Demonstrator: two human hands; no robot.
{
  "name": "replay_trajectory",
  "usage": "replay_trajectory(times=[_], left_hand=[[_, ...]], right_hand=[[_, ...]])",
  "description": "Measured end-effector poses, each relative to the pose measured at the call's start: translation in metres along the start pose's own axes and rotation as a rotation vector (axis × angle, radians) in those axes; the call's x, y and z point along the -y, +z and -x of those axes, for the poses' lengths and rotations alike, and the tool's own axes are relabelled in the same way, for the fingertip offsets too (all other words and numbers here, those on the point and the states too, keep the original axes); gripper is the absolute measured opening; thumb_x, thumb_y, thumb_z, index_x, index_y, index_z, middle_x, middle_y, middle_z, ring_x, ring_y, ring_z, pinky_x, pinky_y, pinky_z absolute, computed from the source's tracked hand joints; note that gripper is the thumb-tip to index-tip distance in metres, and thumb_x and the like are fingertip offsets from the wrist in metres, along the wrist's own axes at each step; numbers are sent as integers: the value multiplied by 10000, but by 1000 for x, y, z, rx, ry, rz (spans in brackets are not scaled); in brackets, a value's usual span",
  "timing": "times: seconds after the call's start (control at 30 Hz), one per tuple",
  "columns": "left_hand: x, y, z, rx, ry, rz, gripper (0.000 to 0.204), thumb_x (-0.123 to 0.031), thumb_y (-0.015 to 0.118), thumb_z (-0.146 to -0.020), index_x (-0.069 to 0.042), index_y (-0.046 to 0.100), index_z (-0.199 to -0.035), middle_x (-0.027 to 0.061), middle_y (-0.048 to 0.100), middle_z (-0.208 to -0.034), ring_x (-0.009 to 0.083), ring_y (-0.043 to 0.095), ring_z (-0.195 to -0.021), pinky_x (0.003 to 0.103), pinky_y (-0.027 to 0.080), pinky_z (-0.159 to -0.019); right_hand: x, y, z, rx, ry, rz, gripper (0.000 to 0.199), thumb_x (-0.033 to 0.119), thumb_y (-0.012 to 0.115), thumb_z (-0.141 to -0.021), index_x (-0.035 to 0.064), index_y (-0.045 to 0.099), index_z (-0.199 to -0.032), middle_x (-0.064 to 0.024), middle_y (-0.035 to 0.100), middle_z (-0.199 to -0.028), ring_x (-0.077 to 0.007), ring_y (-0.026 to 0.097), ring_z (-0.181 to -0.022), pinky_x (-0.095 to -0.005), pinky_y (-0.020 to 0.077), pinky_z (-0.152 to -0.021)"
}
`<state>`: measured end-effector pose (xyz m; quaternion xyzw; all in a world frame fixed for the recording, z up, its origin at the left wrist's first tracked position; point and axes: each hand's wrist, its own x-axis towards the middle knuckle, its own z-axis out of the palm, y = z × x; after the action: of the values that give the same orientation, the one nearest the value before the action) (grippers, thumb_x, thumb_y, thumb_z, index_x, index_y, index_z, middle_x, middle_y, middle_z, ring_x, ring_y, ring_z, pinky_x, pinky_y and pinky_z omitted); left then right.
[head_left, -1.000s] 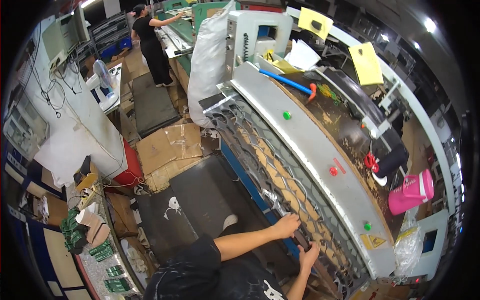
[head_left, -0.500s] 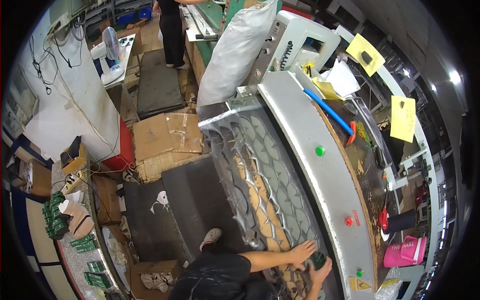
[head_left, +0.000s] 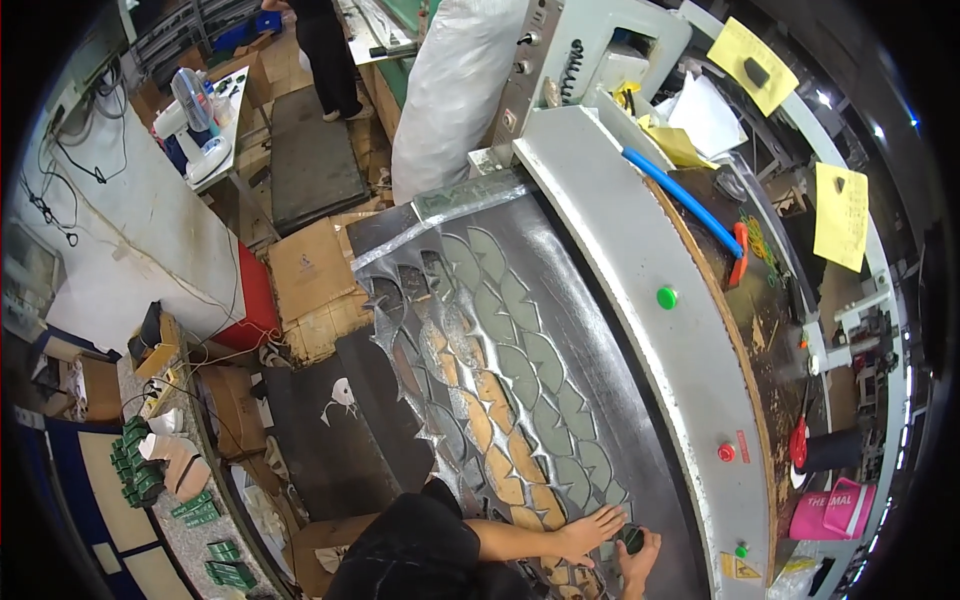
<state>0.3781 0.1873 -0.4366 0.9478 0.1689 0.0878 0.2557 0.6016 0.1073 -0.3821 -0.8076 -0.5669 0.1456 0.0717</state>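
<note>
A dark, shiny sheet (head_left: 585,290) lies in front of me, with rows of leaf-shaped cut-outs that show grey-green and tan beneath. My left hand (head_left: 592,532) rests flat on its near part, fingers stretched out towards the right. Just beside those fingertips, my right hand (head_left: 641,562) curls thumb and fingers round a small dark green cutting die (head_left: 631,540). The die stands on uncut sheet at the edge of the cut-outs. Part of it is hidden by the fingers.
A grey machine beam (head_left: 640,240) with green and red buttons runs along the sheet's right side. Beyond it are a blue tube (head_left: 680,200) and a pink bag (head_left: 833,510). At left, a speckled counter (head_left: 165,520) holds green stacks. Another person (head_left: 325,60) stands at the back.
My view has turned and shifted slightly, so the surroundings sit differently. My two hands remain close together at the die, with the right fingers now curled more closely around it.
</note>
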Motion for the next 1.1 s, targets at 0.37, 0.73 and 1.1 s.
replay_trajectory(times=[0.37,0.73,1.1], left_hand=[[73,-40,20,-467,-64,404,1059,-554,834,-840,57,409,-1592,349,364,-1657,497,283,-1589,588,261,-1296],[492,-641,141,-1768,-303,-206,467,-194,803,-864,-9,514,-1181,290,602,-1410,478,596,-1266,536,462,-1082],[568,-676,100,-1757,-254,41,532,-220,853,-850,-67,420,-1117,344,590,-1454,531,495,-1424,623,325,-1194]], right_hand=[[80,8,70,-482,17,-103,633,103,815,-919,31,518,-1473,-247,518,-1263,-453,544,-1205,-545,469,-1028],[265,93,124,-899,698,-898,586,342,672,-1095,23,452,-1534,-179,579,-1363,-289,561,-1164,-429,504,-994],[485,86,37,-524,811,-841,836,501,615,-1097,-14,304,-1678,-249,324,-1718,-390,353,-1539,-461,304,-1246]])
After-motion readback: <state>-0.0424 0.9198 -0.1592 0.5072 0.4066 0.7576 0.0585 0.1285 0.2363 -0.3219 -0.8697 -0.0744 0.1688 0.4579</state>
